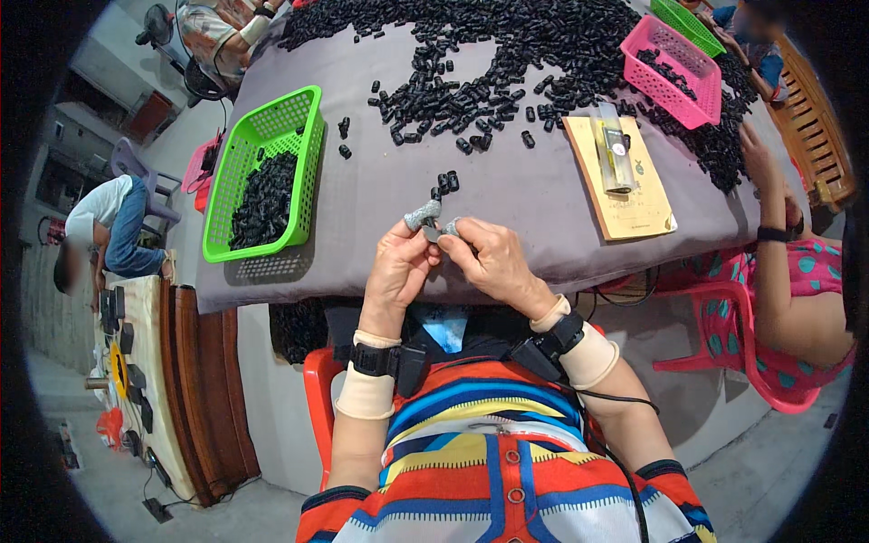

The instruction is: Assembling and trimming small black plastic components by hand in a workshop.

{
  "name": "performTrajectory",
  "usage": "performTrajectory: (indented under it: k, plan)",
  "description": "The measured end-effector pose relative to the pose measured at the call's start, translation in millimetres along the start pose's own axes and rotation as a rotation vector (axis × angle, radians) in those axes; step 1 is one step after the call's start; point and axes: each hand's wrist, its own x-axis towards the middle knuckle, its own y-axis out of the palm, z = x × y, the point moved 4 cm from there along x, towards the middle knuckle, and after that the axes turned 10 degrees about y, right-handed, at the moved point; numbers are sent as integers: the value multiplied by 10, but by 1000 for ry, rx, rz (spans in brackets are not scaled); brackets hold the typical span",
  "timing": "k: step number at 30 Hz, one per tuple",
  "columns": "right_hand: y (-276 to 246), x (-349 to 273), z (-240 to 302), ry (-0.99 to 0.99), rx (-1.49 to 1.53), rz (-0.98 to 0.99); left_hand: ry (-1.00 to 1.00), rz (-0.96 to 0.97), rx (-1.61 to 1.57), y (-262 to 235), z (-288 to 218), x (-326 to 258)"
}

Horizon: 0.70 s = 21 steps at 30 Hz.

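Both hands meet just above the near edge of the surface (380,195), which is draped in a grey-purple cloth. The left hand (396,267) and the right hand (493,262) pinch one small dark piece (433,233) between them, fingertips closed narrowly on it from either side; grey textured finger covers (422,215) sit on the tips of the left thumb and a right finger. Each wrist carries a black band with a beige sleeve below it. Just beyond the fingertips a few loose black pieces (445,183) lie on the cloth, and farther back a wide heap of black pieces (507,54) spreads across the surface. To the left stands a green basket (308,167), partly filled with the same black pieces. To the right lies a tan card (634,195) with a clear tube-like item on it, and behind that a pink basket (674,100) holding more pieces. Another person's hand (756,149) rests on the surface at the far right, near the heap's edge. A further person sits at the far left corner, and one crouches on the floor to the left.
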Motion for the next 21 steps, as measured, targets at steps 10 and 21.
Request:
performTrajectory:
  k: [10,21]
  plan:
    - [20,-5,11,-22,-59,-10,-18,-16,1,-6,20,3]
    - [58,6,-11,-27,-58,-43,-8,24,28,-25,29,6]
